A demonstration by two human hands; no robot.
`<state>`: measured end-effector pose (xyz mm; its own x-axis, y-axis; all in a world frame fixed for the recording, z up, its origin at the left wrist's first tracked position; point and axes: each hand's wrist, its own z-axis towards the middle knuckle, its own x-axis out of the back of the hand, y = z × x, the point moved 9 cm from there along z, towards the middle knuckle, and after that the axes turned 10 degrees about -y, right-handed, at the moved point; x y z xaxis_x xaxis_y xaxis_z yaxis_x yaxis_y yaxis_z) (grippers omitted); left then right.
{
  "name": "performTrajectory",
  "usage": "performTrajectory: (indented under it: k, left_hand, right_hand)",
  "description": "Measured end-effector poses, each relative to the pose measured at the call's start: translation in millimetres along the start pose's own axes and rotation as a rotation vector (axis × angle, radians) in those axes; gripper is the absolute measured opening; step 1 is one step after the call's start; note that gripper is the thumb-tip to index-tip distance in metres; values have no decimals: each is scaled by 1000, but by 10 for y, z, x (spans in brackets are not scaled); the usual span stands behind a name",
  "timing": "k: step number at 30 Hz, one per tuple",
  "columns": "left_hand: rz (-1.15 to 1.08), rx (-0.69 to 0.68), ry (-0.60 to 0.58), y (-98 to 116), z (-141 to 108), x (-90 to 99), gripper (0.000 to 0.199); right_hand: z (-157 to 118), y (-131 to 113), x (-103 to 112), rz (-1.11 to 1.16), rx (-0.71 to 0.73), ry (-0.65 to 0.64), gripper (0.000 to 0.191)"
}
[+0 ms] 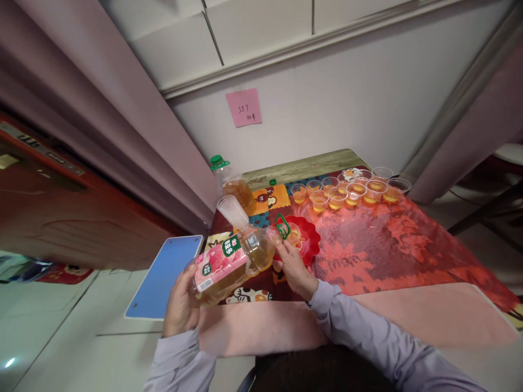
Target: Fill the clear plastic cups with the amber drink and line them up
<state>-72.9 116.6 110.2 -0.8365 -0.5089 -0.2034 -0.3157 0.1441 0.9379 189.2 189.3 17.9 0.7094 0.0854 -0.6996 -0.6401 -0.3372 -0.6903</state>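
A large clear bottle of amber juice [232, 267] with a pink label is tilted, its neck pointing right and a green carry ring around it. My left hand [182, 299] is closed around the bottle's base end. My right hand [292, 267] has its fingers closed at the bottle's neck. The bottle's mouth is over a clear plastic cup [293, 234] on a red scalloped plate [312, 242]; whether juice is flowing I cannot tell. Behind the bottle is a stack of clear cups [232, 211].
A second juice bottle [239, 193] with a green cap stands at the back left. A loose green cap [273, 182] lies nearby. Several cups holding amber juice [355, 193] stand in rows at the back right of the patterned tablecloth [368, 250]. A blue-topped stool [163, 277] is on the left.
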Motion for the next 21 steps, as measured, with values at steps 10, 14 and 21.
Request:
performTrajectory:
  k: [10,14,21]
  left_hand:
    - [-17,11,11,13,-37,-47,20]
    - [-22,20,27,-2,-37,-24,18]
    - [-18,39,39,-55,7,40,23]
  right_hand:
    - [4,11,3,-4,4,3,65]
    - [9,18,11,-3,2,13,63]
    - [15,40,11,-1,-7,14,62]
